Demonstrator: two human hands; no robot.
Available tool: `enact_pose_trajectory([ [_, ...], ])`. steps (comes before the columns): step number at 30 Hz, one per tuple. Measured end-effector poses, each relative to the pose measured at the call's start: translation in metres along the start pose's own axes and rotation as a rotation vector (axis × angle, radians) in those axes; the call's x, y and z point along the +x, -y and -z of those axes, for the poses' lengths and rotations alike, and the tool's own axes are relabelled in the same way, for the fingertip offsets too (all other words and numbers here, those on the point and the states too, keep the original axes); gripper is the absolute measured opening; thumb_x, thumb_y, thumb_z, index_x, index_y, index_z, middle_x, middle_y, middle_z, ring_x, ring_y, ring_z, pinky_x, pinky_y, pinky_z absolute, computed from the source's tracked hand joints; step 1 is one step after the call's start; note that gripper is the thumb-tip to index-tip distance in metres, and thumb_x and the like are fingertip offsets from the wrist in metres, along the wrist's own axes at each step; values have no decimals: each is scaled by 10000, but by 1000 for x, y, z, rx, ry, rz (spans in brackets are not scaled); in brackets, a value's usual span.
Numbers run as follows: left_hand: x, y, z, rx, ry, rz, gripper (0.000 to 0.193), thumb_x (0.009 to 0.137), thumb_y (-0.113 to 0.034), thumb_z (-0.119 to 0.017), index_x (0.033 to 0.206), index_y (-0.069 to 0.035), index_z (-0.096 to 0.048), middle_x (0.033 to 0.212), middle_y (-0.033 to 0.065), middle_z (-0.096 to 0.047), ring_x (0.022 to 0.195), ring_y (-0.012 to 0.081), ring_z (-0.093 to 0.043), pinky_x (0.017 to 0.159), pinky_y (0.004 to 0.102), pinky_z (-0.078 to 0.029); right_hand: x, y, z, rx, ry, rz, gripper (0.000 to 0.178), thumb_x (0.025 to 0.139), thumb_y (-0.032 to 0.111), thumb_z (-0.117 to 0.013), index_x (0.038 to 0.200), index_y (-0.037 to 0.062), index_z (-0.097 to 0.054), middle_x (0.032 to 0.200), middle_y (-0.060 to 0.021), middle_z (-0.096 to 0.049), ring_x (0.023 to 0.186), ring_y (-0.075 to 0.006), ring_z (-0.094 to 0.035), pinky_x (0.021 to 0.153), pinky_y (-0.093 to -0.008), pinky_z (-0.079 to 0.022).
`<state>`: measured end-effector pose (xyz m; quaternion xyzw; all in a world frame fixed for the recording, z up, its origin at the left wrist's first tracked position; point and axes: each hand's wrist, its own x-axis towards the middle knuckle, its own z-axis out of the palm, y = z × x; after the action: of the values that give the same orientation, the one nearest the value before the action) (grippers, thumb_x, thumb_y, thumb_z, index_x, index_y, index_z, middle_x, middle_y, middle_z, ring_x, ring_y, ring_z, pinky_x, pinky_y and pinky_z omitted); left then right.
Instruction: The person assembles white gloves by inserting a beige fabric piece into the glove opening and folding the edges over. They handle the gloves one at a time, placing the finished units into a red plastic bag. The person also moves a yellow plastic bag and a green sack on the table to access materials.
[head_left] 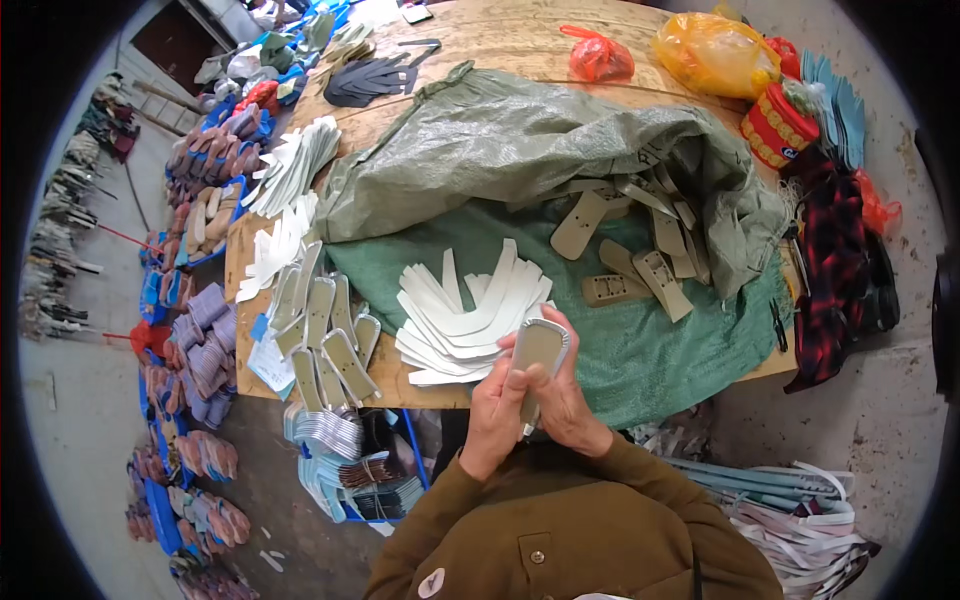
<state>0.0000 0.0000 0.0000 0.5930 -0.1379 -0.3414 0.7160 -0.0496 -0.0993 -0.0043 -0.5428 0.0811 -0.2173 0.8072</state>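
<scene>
Bright diffuse light across my remote feed, soft sheen on the grey-green woven sack [560, 135], glints on the yellow plastic bag [710, 55], dimmer floor [268, 450] beside the wooden table [490, 38], its edges bowed by my fisheye, black side rims

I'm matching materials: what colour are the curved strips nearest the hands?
The curved strips are white; head view.

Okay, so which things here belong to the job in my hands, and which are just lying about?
Likely the job:
- white-edged board, in your left hand and right hand
- white strips
- bare boards
- finished-looking pile

Probably lying about:
- red bag
- yellow bag
- red tub
- checked cloth
</scene>
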Motion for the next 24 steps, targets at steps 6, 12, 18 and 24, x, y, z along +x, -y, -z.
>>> enact_pose_trajectory([
  [6, 8, 14, 20, -935, 727, 503, 766, 898, -747, -352, 1078, -39, -581, 654, -32, -458, 494, 79, -393, 459, 213, -293, 18, 21, 44, -9, 92, -95, 349, 1018, 350, -526, 1164, 34, -557, 975, -35, -574, 866, -71, -516, 791, -220, -425],
  [12, -9, -30, 20, -310, 485, 488, 620, 1016, -543, -384, 1220, 33, -488, 790, 48, -563, 705, 126, -576, 640, 252, -477, 17, 33, 36, -141, 119, -246, 255, 992, 305, -580, 1011, 52, -557, 867, 30, -549, 790, -46, -503, 679, -208, -426],
  [18, -15, -22, 26, -294, 438, 483, 483, 1031, -413, -452, 1194, 41, -482, 846, 108, -601, 667, 167, -594, 562, 286, -503, 7, 42, 19, -60, 41, -436, 267, 953, 252, -631, 1084, 27, -570, 896, -5, -570, 822, -59, -519, 713, -223, -450],
  [24, -16, -31, 25, -319, 436, 433, 528, 1023, -455, -454, 1211, 38, -481, 819, 70, -562, 638, 138, -566, 520, 249, -468, 28, 49, 37, -251, 290, -340, 424, 985, 233, -582, 1341, 28, -476, 1058, -45, -600, 923, -88, -548, 803, -260, -475],
])
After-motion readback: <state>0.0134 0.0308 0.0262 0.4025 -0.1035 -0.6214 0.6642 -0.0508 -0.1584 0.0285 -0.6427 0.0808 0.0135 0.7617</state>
